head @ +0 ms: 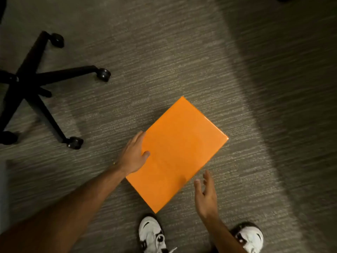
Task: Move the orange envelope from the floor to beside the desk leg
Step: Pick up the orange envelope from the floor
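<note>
We look down at a grey carpet floor with fine stripes (164, 52), and we take the flat bright orange rectangular envelope (179, 154) as our landmark. It lies flat on the carpet near the middle of the view, turned so that one corner points toward us and one corner points away.

Far to the left of the envelope stands the black five-arm base of an office chair with small black wheels (27, 83). It is well apart from the envelope and touches nothing else.

At the left edge of the envelope we have our left hand (134, 157). Its fingers run along this edge and seem to curl a little under or against it, while the thumb lies on top of the orange surface. So the hand takes the edge in a loose pinch, but we cannot tell if the envelope is already lifted from the floor.

Below the near corner of the envelope we see a white sports shoe with black marks (151, 232), just beside that corner.

At the lower right side of the envelope is our right hand (206, 196). Its fingers are spread and slightly bent, it holds nothing, and it is near the edge without touching it.

Further right and lower is the second white shoe (249, 236). The carpet to the right of the envelope lies in dark shadow.
</note>
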